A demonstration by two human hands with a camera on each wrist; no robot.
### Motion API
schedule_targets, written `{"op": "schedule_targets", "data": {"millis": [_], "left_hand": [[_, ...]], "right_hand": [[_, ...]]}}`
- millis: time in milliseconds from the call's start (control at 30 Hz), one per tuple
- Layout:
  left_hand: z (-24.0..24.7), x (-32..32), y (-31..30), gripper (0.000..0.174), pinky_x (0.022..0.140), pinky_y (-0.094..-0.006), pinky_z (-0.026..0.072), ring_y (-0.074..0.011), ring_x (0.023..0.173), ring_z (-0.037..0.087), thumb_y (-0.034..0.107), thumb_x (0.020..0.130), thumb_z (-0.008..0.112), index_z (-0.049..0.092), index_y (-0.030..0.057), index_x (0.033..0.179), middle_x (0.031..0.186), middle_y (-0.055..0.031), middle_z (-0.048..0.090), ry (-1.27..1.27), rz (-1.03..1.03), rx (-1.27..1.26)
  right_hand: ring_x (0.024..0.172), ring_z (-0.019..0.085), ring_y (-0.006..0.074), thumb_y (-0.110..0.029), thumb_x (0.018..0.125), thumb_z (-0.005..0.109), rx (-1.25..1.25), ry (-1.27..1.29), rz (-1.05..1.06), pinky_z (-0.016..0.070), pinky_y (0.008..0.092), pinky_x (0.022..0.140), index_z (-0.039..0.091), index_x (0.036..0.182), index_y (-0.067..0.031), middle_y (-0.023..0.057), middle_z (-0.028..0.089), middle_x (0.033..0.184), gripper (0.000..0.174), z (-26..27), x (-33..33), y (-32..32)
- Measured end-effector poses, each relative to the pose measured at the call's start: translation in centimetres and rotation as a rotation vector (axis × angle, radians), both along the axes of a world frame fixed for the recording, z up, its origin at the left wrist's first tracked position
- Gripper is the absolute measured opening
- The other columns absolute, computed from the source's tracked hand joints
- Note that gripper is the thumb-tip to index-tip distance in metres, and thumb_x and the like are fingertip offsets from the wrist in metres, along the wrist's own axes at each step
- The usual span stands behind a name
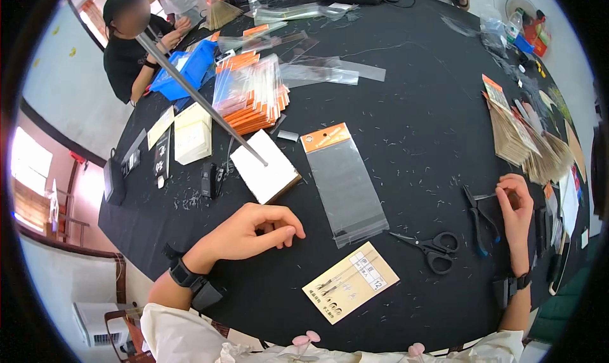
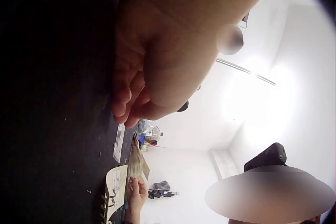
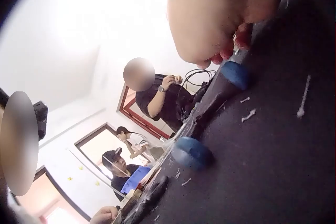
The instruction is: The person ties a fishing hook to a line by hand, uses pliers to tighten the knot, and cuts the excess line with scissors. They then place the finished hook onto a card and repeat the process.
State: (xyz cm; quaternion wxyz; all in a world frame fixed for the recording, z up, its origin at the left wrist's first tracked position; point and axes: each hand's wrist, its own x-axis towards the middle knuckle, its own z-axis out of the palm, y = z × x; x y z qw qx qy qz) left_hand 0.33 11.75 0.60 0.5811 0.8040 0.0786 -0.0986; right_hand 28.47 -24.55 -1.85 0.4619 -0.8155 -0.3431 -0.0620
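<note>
In the head view my left hand [image 1: 257,233] lies on the black table with its fingers loosely bent and nothing in them. Just right of it is a clear plastic bag [image 1: 346,182] with an orange header. A cream printed card [image 1: 351,282] with small hooks sits nearest my body. My right hand [image 1: 515,207] is beside black pliers [image 1: 474,212] with blue handle ends, thumb and fingertips close together. A thin grey piece [image 1: 487,197] reaches to these fingertips; I cannot tell whether they pinch it. Black scissors [image 1: 434,249] lie between the bag and the pliers.
A white block [image 1: 265,166] stands beyond my left hand, with a metal rod [image 1: 196,96] crossing above it. Orange-topped bags [image 1: 250,93] are piled behind, near a blue bin [image 1: 187,71]. Bundled cards [image 1: 517,131] are at right. Another person [image 1: 127,46] is across the table.
</note>
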Motion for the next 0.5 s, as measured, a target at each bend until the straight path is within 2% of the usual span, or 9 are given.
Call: {"op": "schedule_targets", "data": {"millis": [33, 100, 200, 233, 333, 367, 400, 500], "left_hand": [[0.1, 0.0, 0.0, 0.016, 0.057, -0.0202, 0.0433, -0.0070, 0.066, 0.057, 0.015, 0.091, 0.052, 0.063, 0.0031, 0.093, 0.075, -0.0024, 0.062, -0.004, 0.005, -0.006], [0.2, -0.1, -0.1, 0.015, 0.058, -0.0202, 0.0436, -0.0071, 0.066, 0.057, 0.014, 0.090, 0.052, 0.063, 0.0030, 0.093, 0.075, -0.0025, 0.062, -0.003, 0.012, -0.022], [0.2, 0.0, -0.2, 0.014, 0.058, -0.0201, 0.0443, -0.0071, 0.066, 0.057, 0.010, 0.089, 0.052, 0.063, 0.0027, 0.094, 0.074, -0.0026, 0.062, 0.007, 0.013, -0.047], [0.2, 0.0, -0.2, 0.014, 0.059, -0.0201, 0.0444, -0.0072, 0.066, 0.058, 0.009, 0.088, 0.052, 0.063, 0.0027, 0.094, 0.074, -0.0026, 0.062, 0.013, 0.017, -0.025], [0.6, 0.1, -0.3, 0.014, 0.059, -0.0198, 0.0446, -0.0074, 0.067, 0.058, 0.009, 0.088, 0.052, 0.063, 0.0030, 0.094, 0.073, -0.0028, 0.062, 0.021, 0.011, 0.003], [0.7, 0.1, -0.3, 0.014, 0.059, -0.0195, 0.0446, -0.0076, 0.067, 0.058, 0.009, 0.088, 0.052, 0.063, 0.0027, 0.094, 0.073, -0.0030, 0.062, 0.036, 0.023, -0.009], [0.6, 0.0, -0.3, 0.014, 0.060, -0.0193, 0.0447, -0.0077, 0.067, 0.058, 0.008, 0.088, 0.052, 0.063, 0.0024, 0.094, 0.073, -0.0033, 0.062, 0.048, 0.033, -0.020], [0.6, 0.0, -0.4, 0.015, 0.060, -0.0193, 0.0451, -0.0078, 0.068, 0.059, 0.009, 0.090, 0.052, 0.064, 0.0010, 0.094, 0.075, -0.0033, 0.062, 0.023, 0.029, -0.024]], "right_hand": [[0.075, 0.048, 0.0053, 0.000, 0.082, 0.061, 0.004, 0.002, -0.005, 0.0363, 0.0178, 0.065, 0.058, 0.089, -0.0019, 0.0004, 0.055, 0.088, 0.007, 0.4, -0.5, 0.2], [0.079, 0.055, 0.0108, 0.001, 0.076, 0.065, -0.242, -0.120, -0.032, 0.0396, 0.0208, 0.065, 0.063, 0.089, -0.0016, 0.0047, 0.060, 0.094, 0.014, 1.5, -1.1, 0.6], [0.082, 0.059, 0.0147, 0.001, 0.074, 0.066, -0.231, -0.147, 0.040, 0.0419, 0.0238, 0.064, 0.064, 0.091, -0.0013, 0.0058, 0.061, 0.098, 0.018, 0.4, 0.0, -0.4], [0.076, 0.058, 0.0150, 0.001, 0.074, 0.067, -0.224, -0.109, 0.020, 0.0427, 0.0250, 0.063, 0.063, 0.085, -0.0002, 0.0056, 0.059, 0.092, 0.012, 0.6, -0.2, -0.1], [0.071, 0.055, 0.0144, 0.002, 0.075, 0.065, -0.236, -0.051, -0.037, 0.0423, 0.0248, 0.061, 0.059, 0.080, 0.0010, 0.0054, 0.056, 0.084, 0.008, 1.1, -0.7, 0.2], [0.069, 0.053, 0.0114, 0.001, 0.080, 0.061, -0.226, -0.071, -0.029, 0.0414, 0.0238, 0.060, 0.054, 0.081, 0.0005, 0.0038, 0.053, 0.077, 0.007, 1.1, -0.9, 0.4], [0.069, 0.053, 0.0114, 0.001, 0.080, 0.061, -0.221, -0.079, -0.047, 0.0414, 0.0238, 0.060, 0.054, 0.081, 0.0005, 0.0038, 0.053, 0.077, 0.007, 0.9, -0.7, 0.4], [0.069, 0.052, 0.0062, -0.001, 0.090, 0.050, 0.021, 0.083, -0.019, 0.0413, 0.0210, 0.061, 0.052, 0.089, -0.0019, 0.0006, 0.054, 0.075, 0.002, 0.0, -0.3, -0.2]]}}
